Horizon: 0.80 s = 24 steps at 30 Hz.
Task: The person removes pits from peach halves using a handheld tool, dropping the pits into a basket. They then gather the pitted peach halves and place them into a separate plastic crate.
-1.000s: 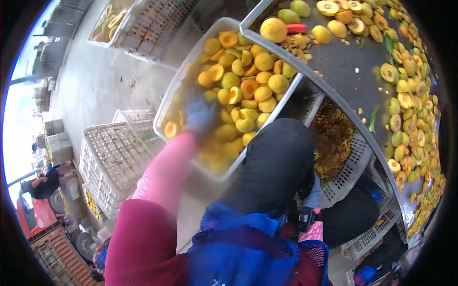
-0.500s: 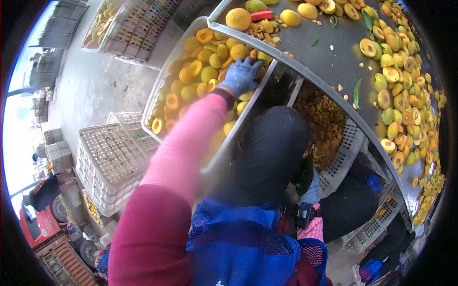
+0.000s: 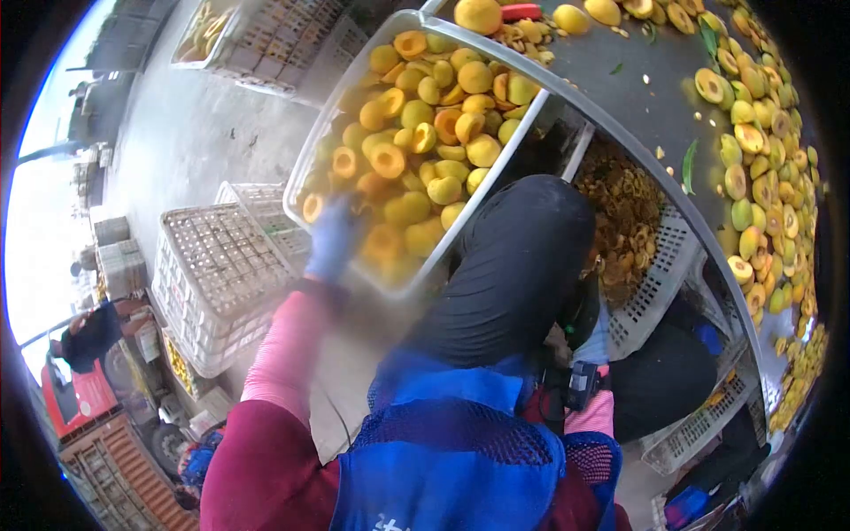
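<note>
My left hand (image 3: 332, 241), in a blue-grey glove, is smeared by motion at the near left corner of a white crate (image 3: 297, 173). Yellow peach halves and whole-looking peaches (image 3: 445, 189) fill that crate. My right hand (image 3: 591, 341), gloved too and with a black device on its wrist, is low beside my dark-clad knee (image 3: 531, 239); its fingers are mostly hidden. Just past it, a perforated white crate (image 3: 651, 283) contains brownish pits and scraps (image 3: 615, 217).
A metal table (image 3: 611, 106) curves along the right, heaped with peach halves (image 3: 753, 203). A red-handled object (image 3: 521, 11) lies at its far end. Stacked white crates (image 3: 212, 283) stand on the floor to my left. A person (image 3: 93, 336) is near a red truck (image 3: 84, 403).
My left hand has drawn back from the peaches at the crate's far right side to its near left corner. My right hand stays low by my knee. The view has shifted slightly.
</note>
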Each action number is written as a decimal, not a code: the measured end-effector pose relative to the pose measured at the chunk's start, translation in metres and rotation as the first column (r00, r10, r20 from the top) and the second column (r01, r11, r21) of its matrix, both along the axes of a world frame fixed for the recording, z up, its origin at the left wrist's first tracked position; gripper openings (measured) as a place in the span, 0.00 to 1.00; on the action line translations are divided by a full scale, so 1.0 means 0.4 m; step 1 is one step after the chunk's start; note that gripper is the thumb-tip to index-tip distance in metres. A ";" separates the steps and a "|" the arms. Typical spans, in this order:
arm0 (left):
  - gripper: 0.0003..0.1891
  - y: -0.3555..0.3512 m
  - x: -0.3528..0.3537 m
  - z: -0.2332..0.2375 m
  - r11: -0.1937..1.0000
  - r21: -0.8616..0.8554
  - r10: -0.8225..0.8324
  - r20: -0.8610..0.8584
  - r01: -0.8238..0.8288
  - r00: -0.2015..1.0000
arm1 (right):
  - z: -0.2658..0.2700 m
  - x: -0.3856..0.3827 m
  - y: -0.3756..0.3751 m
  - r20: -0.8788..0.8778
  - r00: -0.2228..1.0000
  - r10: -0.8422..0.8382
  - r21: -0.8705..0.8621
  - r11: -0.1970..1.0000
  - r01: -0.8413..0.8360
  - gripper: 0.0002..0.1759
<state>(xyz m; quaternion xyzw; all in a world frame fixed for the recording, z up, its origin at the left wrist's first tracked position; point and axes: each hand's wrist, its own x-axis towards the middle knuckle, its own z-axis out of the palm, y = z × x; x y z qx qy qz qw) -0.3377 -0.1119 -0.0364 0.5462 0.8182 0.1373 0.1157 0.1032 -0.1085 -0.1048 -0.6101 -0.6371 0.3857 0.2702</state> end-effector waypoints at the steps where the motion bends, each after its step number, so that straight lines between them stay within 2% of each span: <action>1: 0.16 -0.029 -0.008 -0.028 0.999 0.044 -0.008 0.101 0.004 0.995 | -0.012 -0.008 -0.001 0.211 0.975 0.074 0.160 0.981 -0.109 0.21; 2: 0.18 -0.041 -0.007 -0.061 0.995 0.104 0.006 0.000 -0.006 1.000 | -0.083 0.017 -0.024 0.254 0.962 0.102 0.135 0.981 -0.139 0.21; 4: 0.21 -0.005 0.033 -0.029 0.973 0.178 0.147 0.023 -0.149 0.989 | -0.118 0.036 -0.038 -0.088 0.995 -0.057 -0.143 0.989 0.044 0.22; 5: 0.23 0.019 0.035 -0.039 0.963 0.247 0.132 -0.067 -0.111 0.989 | -0.107 0.033 -0.031 -0.395 0.859 -0.326 -0.435 0.890 0.138 0.22; 7: 0.29 0.093 0.029 -0.053 0.927 0.374 0.069 -0.253 0.032 0.965 | -0.072 0.020 -0.022 -0.539 0.672 -0.508 -0.633 0.771 0.075 0.23; 8: 0.29 0.128 0.031 -0.055 0.955 0.281 -0.023 -0.239 0.092 0.971 | -0.017 0.002 -0.014 -0.516 0.760 -0.396 -0.566 0.823 0.045 0.23; 10: 0.30 0.185 0.031 -0.052 0.970 0.090 -0.206 -0.186 0.225 0.961 | 0.000 -0.007 -0.015 -0.435 0.866 -0.245 -0.473 0.881 0.011 0.23; 13: 0.27 0.235 0.015 0.000 0.961 -0.194 -0.221 -0.121 0.195 0.968 | -0.018 0.006 -0.020 -0.257 0.961 -0.102 -0.338 0.941 0.010 0.23; 14: 0.25 0.237 -0.016 -0.011 0.978 -0.166 -0.147 -0.109 0.127 0.983 | 0.006 -0.005 -0.012 -0.168 0.985 -0.035 -0.257 0.966 -0.009 0.21; 16: 0.23 0.194 -0.048 0.005 1.000 -0.023 0.015 -0.061 -0.016 0.998 | 0.015 -0.004 -0.019 -0.287 0.954 -0.088 -0.300 0.954 -0.003 0.19; 17: 0.22 0.164 -0.044 0.035 0.996 0.072 0.064 -0.096 -0.058 0.993 | 0.010 0.007 -0.025 -0.470 0.855 -0.220 -0.421 0.907 0.002 0.21; 18: 0.21 0.125 -0.043 0.062 0.980 0.169 0.123 -0.126 -0.101 0.984 | 0.001 0.016 -0.028 -0.585 0.746 -0.318 -0.504 0.864 -0.028 0.21; 19: 0.20 0.076 -0.074 0.038 0.965 0.239 0.153 -0.176 -0.109 0.972 | -0.008 0.024 -0.030 -0.661 0.617 -0.427 -0.582 0.811 -0.062 0.22; 20: 0.22 0.031 -0.060 0.041 0.947 0.296 0.201 -0.247 -0.124 0.948 | -0.026 0.030 -0.031 -0.698 0.518 -0.495 -0.626 0.772 -0.105 0.21; 22: 0.25 -0.049 -0.041 0.021 0.917 0.368 0.238 -0.202 -0.152 0.950 | -0.063 0.033 -0.034 -0.719 0.309 -0.622 -0.690 0.690 -0.218 0.20; 24: 0.26 -0.120 -0.017 -0.018 0.933 0.264 0.304 -0.214 -0.244 0.928 | -0.084 0.031 -0.033 -0.672 0.100 -0.734 -0.716 0.610 -0.339 0.19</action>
